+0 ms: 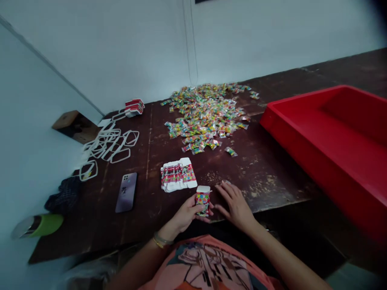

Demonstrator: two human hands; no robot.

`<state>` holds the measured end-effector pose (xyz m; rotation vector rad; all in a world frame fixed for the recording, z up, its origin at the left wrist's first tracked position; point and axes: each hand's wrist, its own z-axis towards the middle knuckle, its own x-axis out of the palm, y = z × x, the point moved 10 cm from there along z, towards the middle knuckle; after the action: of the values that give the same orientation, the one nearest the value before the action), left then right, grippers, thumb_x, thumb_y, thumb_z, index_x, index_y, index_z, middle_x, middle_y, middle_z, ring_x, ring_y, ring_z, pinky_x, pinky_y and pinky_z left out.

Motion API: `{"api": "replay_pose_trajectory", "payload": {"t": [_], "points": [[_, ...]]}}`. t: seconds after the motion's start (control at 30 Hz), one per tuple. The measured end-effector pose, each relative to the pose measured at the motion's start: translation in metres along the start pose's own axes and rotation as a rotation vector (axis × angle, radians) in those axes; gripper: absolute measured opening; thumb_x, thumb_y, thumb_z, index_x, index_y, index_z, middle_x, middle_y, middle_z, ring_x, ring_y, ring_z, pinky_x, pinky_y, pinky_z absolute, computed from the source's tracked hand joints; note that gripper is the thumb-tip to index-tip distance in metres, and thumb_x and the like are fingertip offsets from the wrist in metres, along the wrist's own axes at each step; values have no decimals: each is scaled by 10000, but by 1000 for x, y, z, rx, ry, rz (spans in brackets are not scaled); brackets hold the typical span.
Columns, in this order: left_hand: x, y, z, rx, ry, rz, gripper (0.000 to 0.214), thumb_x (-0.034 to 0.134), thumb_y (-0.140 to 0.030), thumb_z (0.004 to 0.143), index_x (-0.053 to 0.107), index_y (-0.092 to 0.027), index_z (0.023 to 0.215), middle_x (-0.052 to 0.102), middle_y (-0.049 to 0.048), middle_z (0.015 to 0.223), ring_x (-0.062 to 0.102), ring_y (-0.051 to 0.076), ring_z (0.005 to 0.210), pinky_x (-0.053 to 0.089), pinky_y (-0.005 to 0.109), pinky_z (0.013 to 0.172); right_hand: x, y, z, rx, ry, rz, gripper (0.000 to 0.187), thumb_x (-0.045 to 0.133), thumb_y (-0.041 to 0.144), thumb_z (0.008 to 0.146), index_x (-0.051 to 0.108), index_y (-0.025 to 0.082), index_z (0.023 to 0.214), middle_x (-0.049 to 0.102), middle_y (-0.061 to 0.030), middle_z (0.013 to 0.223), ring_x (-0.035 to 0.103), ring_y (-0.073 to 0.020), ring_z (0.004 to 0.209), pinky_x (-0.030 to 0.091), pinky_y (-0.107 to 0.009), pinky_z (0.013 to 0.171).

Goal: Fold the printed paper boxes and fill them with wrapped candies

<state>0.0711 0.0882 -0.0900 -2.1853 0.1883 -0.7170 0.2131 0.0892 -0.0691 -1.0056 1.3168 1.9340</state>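
A small printed candy box (202,200), red with colourful dots and a white flap at its top, stands in the grip of my left hand (188,210) at the table's front edge. My right hand (235,204) rests just right of the box with its fingers apart, over the tabletop and holding nothing that I can see. Behind my left hand lies a fanned stack of flattened candy boxes (178,175). Farther back spreads a large heap of wrapped candies (208,112), with a single wrapped candy (231,152) apart from it at the front.
A big red tray (302,153) stands at the right. On the left are a phone (126,192), white bands (109,143), a bundle of red-and-white cards (134,107), a brown box (77,125), dark cloth (65,194) and a green-and-white object (45,224).
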Motion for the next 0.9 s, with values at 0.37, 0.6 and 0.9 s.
{"api": "replay_pose_trajectory", "payload": {"t": [0.37, 0.6, 0.9], "points": [[13, 16, 5, -13, 38, -15, 492, 720, -249, 709, 528, -186, 1158, 622, 65, 998, 624, 186, 826, 538, 316, 671, -31, 30, -5, 304, -47, 777, 266, 552, 279, 882, 616, 271, 1140, 671, -57, 1026, 632, -226, 912, 506, -346, 816], [22, 12, -7, 12, 47, 67, 454, 703, -306, 745, 523, -161, 1135, 631, 44, 859, 611, 160, 736, 506, 246, 565, -58, 32, 45, 183, -87, 458, 82, 585, 282, 859, 649, 232, 869, 632, -58, 876, 551, -217, 845, 443, -367, 791], [4, 6, -2, -11, -54, -38, 593, 457, -612, 832, 623, -87, 1049, 675, 110, 837, 614, 196, 732, 484, 267, 537, 17, 19, -7, 662, -60, 1396, 217, 653, 376, 818, 646, 226, 976, 631, -19, 895, 581, -113, 684, 496, -260, 687]]}}
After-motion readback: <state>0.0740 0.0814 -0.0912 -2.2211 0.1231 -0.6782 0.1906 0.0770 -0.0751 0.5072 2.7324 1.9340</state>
